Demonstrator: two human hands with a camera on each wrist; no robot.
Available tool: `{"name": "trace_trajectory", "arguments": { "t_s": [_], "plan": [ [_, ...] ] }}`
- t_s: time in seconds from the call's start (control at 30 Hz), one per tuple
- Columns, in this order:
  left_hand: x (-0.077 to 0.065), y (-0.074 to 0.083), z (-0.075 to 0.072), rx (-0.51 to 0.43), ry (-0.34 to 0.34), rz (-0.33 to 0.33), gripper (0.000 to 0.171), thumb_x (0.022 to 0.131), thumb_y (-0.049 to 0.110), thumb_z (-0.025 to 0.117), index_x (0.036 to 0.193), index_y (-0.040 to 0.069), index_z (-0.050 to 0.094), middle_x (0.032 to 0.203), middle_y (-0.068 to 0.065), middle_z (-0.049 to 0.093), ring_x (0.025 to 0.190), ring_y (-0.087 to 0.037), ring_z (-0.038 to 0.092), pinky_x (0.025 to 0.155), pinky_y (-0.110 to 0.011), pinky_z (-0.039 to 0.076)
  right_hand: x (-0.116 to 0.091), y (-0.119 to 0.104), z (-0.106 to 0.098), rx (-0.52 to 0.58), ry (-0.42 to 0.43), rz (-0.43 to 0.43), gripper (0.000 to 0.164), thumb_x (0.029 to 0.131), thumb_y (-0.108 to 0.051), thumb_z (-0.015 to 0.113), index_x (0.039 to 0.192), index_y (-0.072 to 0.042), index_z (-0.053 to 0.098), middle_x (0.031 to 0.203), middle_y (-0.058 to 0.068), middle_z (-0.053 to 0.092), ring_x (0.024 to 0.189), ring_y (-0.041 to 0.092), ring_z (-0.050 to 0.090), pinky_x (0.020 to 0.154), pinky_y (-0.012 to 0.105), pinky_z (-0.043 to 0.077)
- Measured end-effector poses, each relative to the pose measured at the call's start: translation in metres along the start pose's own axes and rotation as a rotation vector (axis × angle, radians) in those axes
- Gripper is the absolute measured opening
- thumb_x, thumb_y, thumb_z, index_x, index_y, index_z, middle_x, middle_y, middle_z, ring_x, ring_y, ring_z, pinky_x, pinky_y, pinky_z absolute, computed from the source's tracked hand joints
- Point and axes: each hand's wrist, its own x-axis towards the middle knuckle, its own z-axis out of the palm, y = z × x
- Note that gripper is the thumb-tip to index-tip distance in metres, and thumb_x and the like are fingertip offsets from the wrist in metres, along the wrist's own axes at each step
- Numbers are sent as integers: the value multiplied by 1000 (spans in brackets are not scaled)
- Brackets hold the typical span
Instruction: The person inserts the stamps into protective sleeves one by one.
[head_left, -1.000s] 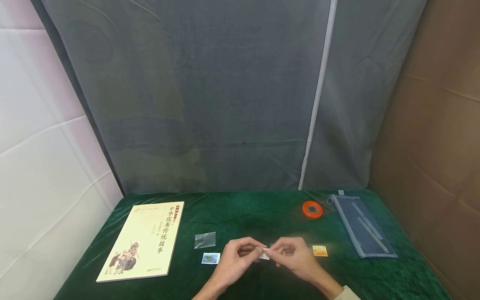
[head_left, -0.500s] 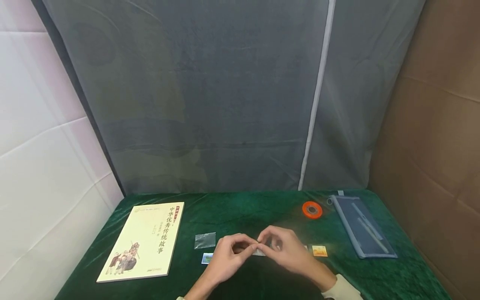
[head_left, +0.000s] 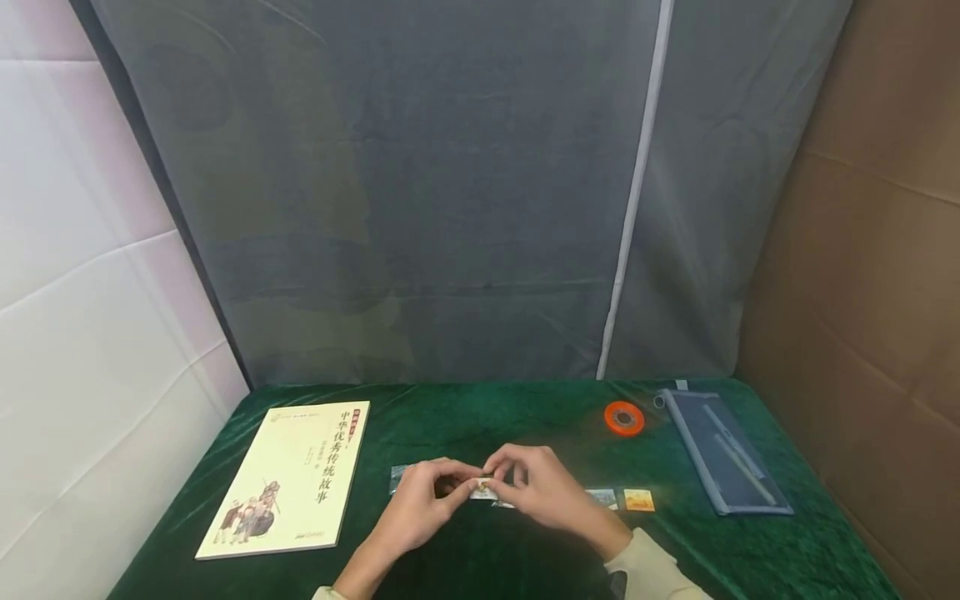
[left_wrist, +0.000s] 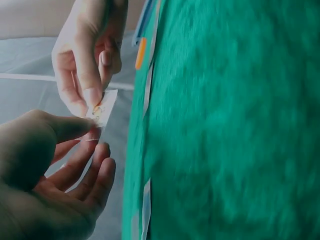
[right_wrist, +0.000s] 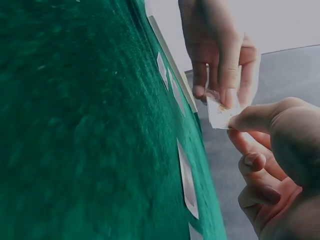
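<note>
Both hands hold a small white stamp (head_left: 483,490) with a yellowish picture, in what looks like a clear plastic sleeve (right_wrist: 212,120), above the table. My left hand (head_left: 422,504) pinches one side between thumb and finger. Its other fingers are loosely bent in the left wrist view. My right hand (head_left: 546,492) pinches the opposite side, thumb toward me. Thumbs and fingertips cover parts of the stamp. A bluish stamp (head_left: 602,498) and an orange-yellow stamp (head_left: 639,500) lie right of the right hand. A clear plastic piece (head_left: 397,477) shows partly behind the left hand.
A cream-coloured book (head_left: 288,479) lies at the left of the green cloth-covered table (head_left: 457,421). An orange tape roll (head_left: 624,418) lies at the back right. Beside it is a blue zip pouch (head_left: 727,454) with pens inside. Fabric walls enclose the table.
Both hands have moved left, keeping hold of the stamp. The left hand now hides the blue-green stamp and part of the clear plastic piece. The bluish stamp at right has come into view.
</note>
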Motion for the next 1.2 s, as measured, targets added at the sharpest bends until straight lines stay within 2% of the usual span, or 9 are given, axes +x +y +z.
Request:
{"name": "trace_trajectory", "arguments": {
  "t_s": [0.27, 0.5, 0.63, 0.8, 0.97, 1.2],
  "plan": [
    [-1, -3, -13, 145, 24, 11, 12, 103, 13, 75, 108, 23, 80, 91, 10, 79, 80, -3, 70, 75, -23, 57, 19, 0, 15, -33, -22, 39, 8, 102, -24, 78, 109, -20, 77, 92, -6, 79, 51, 2, 50, 50, 21, 45],
    [0, -10, -12, 273, -16, 5, 14, 100, 15, 79, 105, 27, 81, 87, 18, 76, 82, -7, 58, 79, -30, 42, 23, 6, 22, -106, -64, 73, 12, 98, -22, 82, 109, -23, 77, 89, -13, 76, 62, 1, 55, 59, 22, 48],
    [2, -12, -11, 297, -28, 11, 13, 99, 15, 79, 104, 27, 81, 88, 19, 75, 86, -7, 59, 75, -26, 45, 23, 8, 24, -150, -72, 82, 13, 98, -23, 83, 109, -26, 77, 88, -16, 75, 71, 0, 57, 67, 23, 49],
    [2, -11, -11, 358, -19, 17, 14, 95, 17, 84, 100, 29, 80, 85, 22, 69, 87, -7, 58, 84, -37, 43, 23, 7, 25, -214, -70, 89, 13, 97, -25, 83, 108, -29, 77, 88, -19, 69, 79, -1, 59, 71, 25, 51],
    [3, -10, -11, 385, -13, -1, 18, 90, 15, 89, 99, 27, 81, 88, 17, 67, 91, -10, 57, 84, -42, 41, 21, 7, 28, -299, -51, 73, 14, 96, -28, 85, 107, -31, 77, 94, -16, 64, 87, 2, 57, 74, 26, 50],
    [5, -14, -9, 381, 15, -20, 21, 87, 16, 92, 104, 25, 81, 100, 11, 72, 100, -15, 60, 86, -44, 47, 22, 6, 29, -330, -36, 64, 15, 95, -27, 86, 107, -30, 77, 100, -14, 64, 94, 4, 60, 77, 27, 52]
  ]
}}
